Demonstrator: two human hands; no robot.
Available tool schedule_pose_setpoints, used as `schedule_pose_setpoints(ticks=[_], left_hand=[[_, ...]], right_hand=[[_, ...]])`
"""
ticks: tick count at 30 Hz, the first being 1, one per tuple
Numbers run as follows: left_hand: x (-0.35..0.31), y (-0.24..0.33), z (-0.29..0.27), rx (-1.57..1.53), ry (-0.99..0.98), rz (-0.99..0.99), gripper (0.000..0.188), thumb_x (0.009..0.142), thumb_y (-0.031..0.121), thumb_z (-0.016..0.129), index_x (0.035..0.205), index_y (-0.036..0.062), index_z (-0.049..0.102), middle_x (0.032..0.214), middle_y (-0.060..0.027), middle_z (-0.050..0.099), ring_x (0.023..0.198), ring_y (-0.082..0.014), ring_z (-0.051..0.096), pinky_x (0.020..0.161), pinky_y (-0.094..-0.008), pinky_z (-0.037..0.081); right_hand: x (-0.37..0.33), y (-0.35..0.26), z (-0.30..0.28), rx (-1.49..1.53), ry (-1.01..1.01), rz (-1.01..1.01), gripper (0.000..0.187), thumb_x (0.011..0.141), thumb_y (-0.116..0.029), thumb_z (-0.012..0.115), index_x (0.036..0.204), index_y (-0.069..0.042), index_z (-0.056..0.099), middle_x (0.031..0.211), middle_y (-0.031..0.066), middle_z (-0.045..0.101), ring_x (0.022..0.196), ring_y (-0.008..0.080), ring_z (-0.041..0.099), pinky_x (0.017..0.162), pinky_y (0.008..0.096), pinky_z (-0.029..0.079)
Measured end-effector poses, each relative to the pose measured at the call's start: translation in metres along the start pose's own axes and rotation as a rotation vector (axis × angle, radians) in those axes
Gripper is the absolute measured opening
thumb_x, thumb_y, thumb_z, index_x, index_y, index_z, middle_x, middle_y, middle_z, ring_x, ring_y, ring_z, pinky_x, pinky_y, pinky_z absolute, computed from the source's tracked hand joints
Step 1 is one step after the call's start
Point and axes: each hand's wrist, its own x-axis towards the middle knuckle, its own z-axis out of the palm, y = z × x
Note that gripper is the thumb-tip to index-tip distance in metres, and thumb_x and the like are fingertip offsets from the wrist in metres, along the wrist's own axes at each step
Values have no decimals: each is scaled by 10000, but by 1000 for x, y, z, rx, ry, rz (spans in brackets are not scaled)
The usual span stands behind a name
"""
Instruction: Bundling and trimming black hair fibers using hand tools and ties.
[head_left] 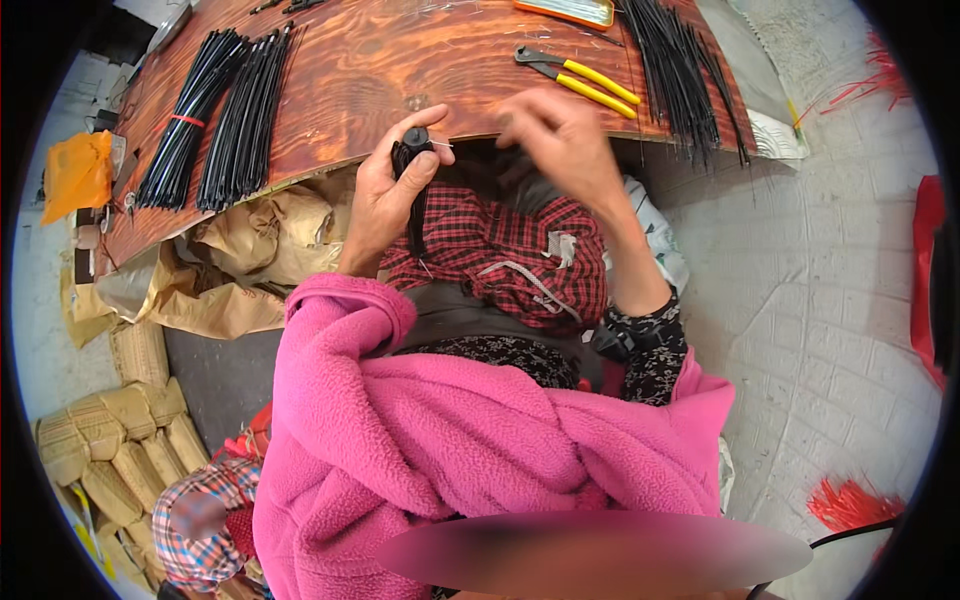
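My left hand (391,190) is closed around a black piece with a round, flat end (417,139), just off the table's near edge. A thin, pale wire-like pin sticks out beside that end, and black lengths hang down below my palm. To the right, my right hand (565,145) is raised at the table edge, its fingers bent and smeared by motion. Whether anything is in them I cannot make out. Beyond it on the table lie pincers (585,82) with yellow handles and dark jaws. Red-and-black checked cloth (500,250) lies on my lap under both hands.
The brown wood-grained table (380,60) bears bundles of long, thin black lengths (240,120) at left and more (685,80) at right. An orange tray (570,10) stands at the far edge. Brown paper sacking (250,240) bulges below the left edge. Another person (205,520) is at lower left.
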Motion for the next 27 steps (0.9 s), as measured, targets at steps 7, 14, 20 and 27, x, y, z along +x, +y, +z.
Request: schedule_pose_setpoints(ticks=[7, 14, 20, 27], left_hand=[[-5, 6, -11, -136, -138, 24, 490, 984, 232, 577, 1383, -28, 461, 989, -38, 607, 943, -117, 557, 899, -266, 424], [-14, 6, -23, -154, -183, 85, 519, 983, 265, 583, 1389, -31, 451, 994, -45, 601, 951, -127, 566, 899, -273, 433], [-15, 1, -20, -156, -128, 76, 500, 982, 264, 588, 1377, -19, 466, 986, -42, 605, 948, -122, 568, 892, -272, 439], [-14, 6, -10, -102, -97, 34, 475, 987, 256, 583, 1358, -21, 473, 964, -36, 596, 894, -90, 531, 836, -219, 420]], right_hand=[[22, 65, -80, -1192, 114, -263, 240, 860, -282, 688, 1016, -103, 654, 960, 85, 648, 806, 287, 627, 692, 379, 522], [33, 60, -71, -423, 79, 138, 339, 930, -374, 623, 972, -38, 635, 859, 46, 649, 739, 175, 616, 628, 306, 501], [-8, -28, -33, 156, -370, 418, 342, 964, -339, 589, 977, -5, 663, 846, 46, 645, 719, 129, 618, 624, 277, 480], [-25, -71, -18, -514, -410, -37, 196, 888, -185, 668, 1008, -30, 670, 911, 87, 655, 803, 255, 649, 707, 332, 508]])
